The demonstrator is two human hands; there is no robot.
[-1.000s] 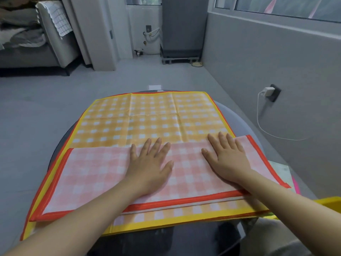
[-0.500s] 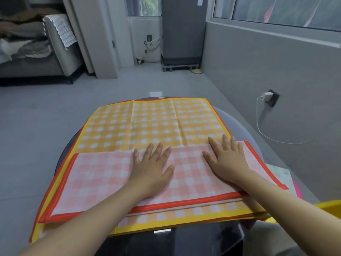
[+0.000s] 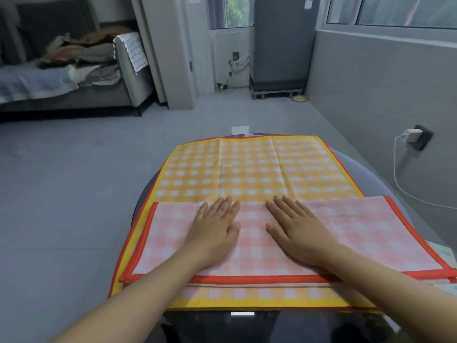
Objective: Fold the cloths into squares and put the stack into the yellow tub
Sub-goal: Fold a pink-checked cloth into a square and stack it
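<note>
Both hands lie flat, palms down with straight fingers, on a pink checked cloth (image 3: 358, 233) folded into a long band with a bright orange-red hem; neither grip is clenched or grasping anything, each only presses on the fabric. The left hand (image 3: 215, 229) rests near the band's middle, and the right hand (image 3: 296, 231) sits just beside it, thumbs pointing toward each other with a strip of pink check between them. The fingertips of both reach the band's far folded edge. Under the hands, beneath the pink cloth, lies a larger orange checked cloth (image 3: 247, 169) with a yellow border, spread open and showing soft crease lines in a grid (the weave looks thin and matte). It extends well beyond the fingertips and shows again as a narrow strip on the wrist side of both hands. Both cloths lie on a round dark table (image 3: 259, 325) with a glossy, reflective top. Well to the right of the right hand, a white charger (image 3: 411, 135) sits in a wall socket, its cable hanging in a loop.
</note>
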